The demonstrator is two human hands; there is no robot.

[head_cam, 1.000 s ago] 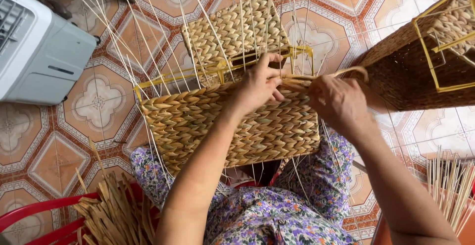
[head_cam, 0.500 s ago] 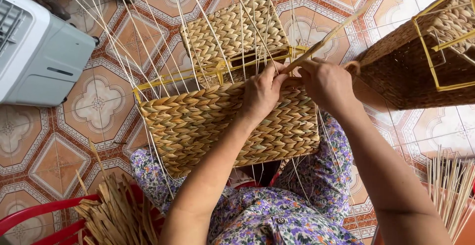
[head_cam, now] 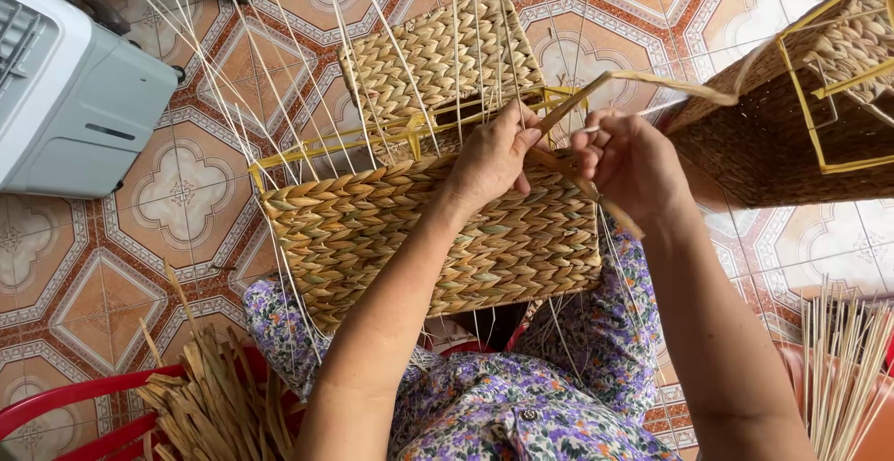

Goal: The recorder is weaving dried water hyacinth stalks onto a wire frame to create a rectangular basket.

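Both of your hands are working at the top rim of the half-woven basket [head_cam: 438, 228], which is resting on your lap just below them. Your left hand [head_cam: 494, 158] is pressing closed against the rim, fingers curled over the woven edge beside the yellow wire frame [head_cam: 410, 130]. Your right hand [head_cam: 629, 163] is pinching the flat straw strand [head_cam: 652, 79] shut between its fingers. Since half a second ago, that strand is swinging out farther to the right, now stretching flat toward the darker basket [head_cam: 792, 116] instead of angling steeply up, and your right hand is sitting slightly lower.

Thin upright stakes [head_cam: 372, 42] are fanning up and away beyond your left hand, crowding that side. The darker basket is standing near your right hand, with the strand's tip almost reaching it. A grey appliance [head_cam: 74, 98] is sitting well off to your left, leaving tiled floor [head_cam: 177, 191] open between. Loose straw [head_cam: 214, 405] is lying below your left elbow, and pale reeds [head_cam: 843, 377] below your right forearm.
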